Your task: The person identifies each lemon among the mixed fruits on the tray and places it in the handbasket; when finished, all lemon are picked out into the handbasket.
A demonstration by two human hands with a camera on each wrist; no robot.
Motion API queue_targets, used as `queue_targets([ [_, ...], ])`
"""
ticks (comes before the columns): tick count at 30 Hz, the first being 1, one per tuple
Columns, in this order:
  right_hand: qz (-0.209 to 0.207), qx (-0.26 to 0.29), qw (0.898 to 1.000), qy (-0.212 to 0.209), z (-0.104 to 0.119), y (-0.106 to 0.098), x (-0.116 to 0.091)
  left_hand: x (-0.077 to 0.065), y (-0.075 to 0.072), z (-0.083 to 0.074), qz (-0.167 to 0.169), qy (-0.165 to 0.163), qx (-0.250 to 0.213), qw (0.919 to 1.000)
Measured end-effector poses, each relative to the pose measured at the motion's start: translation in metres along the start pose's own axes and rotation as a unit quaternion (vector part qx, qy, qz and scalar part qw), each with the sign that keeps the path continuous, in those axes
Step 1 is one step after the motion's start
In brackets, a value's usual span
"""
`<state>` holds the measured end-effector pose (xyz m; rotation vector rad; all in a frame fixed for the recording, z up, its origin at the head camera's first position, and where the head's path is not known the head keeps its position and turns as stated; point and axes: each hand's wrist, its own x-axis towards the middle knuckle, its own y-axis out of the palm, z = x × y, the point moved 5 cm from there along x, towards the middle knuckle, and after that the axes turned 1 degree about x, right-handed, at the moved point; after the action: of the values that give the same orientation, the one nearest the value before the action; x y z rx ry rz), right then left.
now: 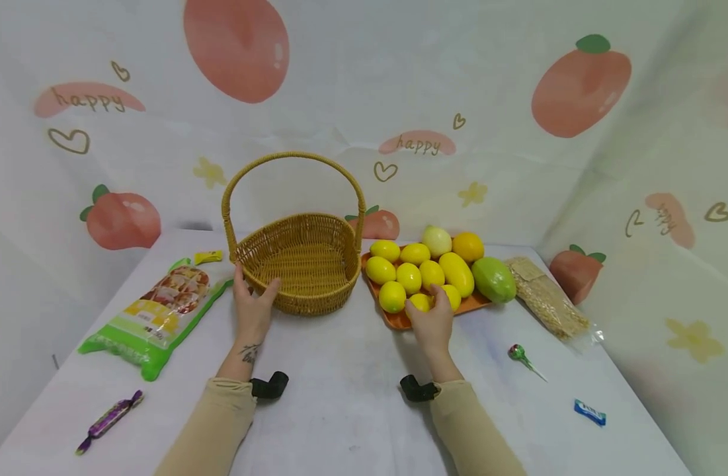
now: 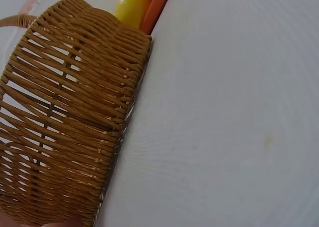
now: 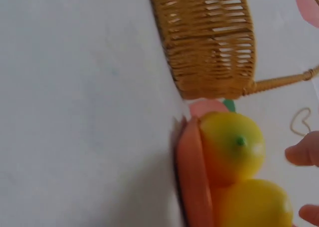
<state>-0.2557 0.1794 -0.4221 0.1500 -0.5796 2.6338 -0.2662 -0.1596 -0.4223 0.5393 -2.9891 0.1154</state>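
At the front left of a brown wicker basket with a tall handle, my left hand touches the side and rim, fingers extended and thumb apart. The left wrist view shows the basket's woven wall close up, with a sliver of the hand at the bottom edge. My right hand is over the front of an orange tray of yellow lemons. Its thumb and fingers are spread. In the right wrist view, fingertips stand apart from the lemons, with nothing between them.
The tray also carries a mango, an orange, a pale round fruit and a green fruit. A green food bag and a wrapped candy lie left. An oats packet and a lollipop lie right.
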Motion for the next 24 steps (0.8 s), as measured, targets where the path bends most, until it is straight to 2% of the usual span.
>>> queue_targets([
  [5,0.019,-0.045,0.998,0.029,-0.004,0.007,-0.003,0.002,0.002,0.005,0.004,-0.013,-0.012,0.9998],
  [10,0.047,-0.034,0.997,0.048,-0.006,0.012,-0.003,0.003,0.002,0.006,0.001,-0.015,-0.012,0.9998],
  [18,0.078,-0.057,0.994,0.044,-0.008,0.013,-0.001,0.004,0.001,0.007,0.000,-0.015,-0.008,0.9999],
  [24,0.079,-0.019,0.994,0.068,-0.010,0.006,0.005,0.003,0.002,0.008,0.006,-0.022,-0.009,0.9997],
])
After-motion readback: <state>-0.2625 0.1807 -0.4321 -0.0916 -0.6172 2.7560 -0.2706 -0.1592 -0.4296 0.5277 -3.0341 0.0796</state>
